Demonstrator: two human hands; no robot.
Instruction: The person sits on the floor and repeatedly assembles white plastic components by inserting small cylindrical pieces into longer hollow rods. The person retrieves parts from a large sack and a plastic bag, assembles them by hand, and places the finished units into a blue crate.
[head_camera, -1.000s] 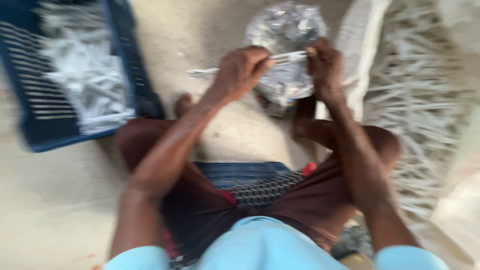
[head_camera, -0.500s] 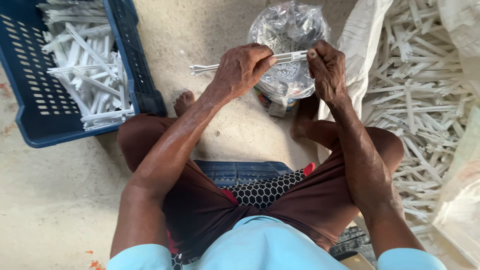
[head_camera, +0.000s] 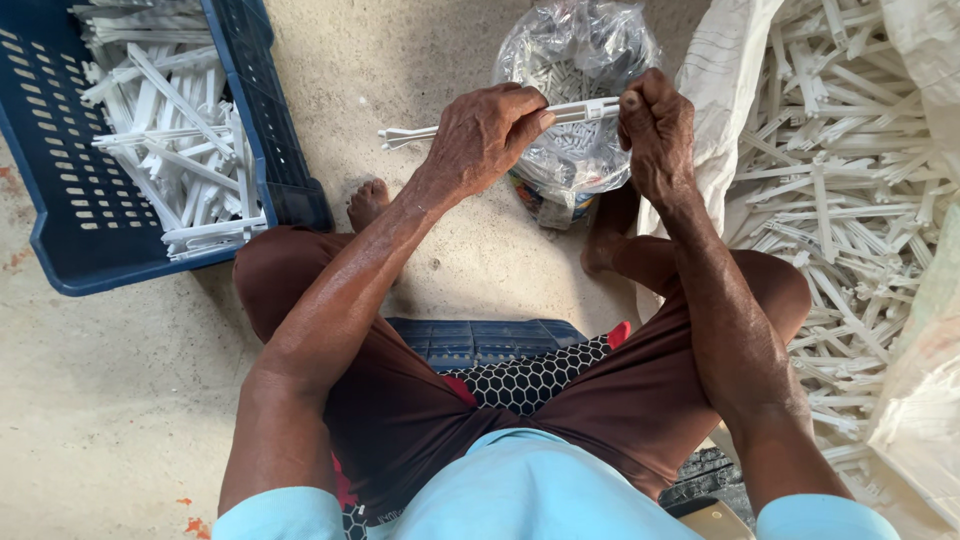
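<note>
Left hand (head_camera: 485, 135) and right hand (head_camera: 655, 130) grip one white plastic strip (head_camera: 575, 112) between them, level over the clear bag (head_camera: 575, 60), likely so small pieces stay within reach.

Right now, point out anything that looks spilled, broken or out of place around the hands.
Nothing stands out. The left hand and right hand hold one white plastic strip level over the clear bag. More strips lie loose but contained in the blue crate and the white sack.

White plastic strips (head_camera: 175, 130) fill a dark blue perforated crate (head_camera: 60, 250); the shorts (head_camera: 400, 410) are maroon, the cushion (head_camera: 535, 375) black with white honeycomb pattern.
</note>
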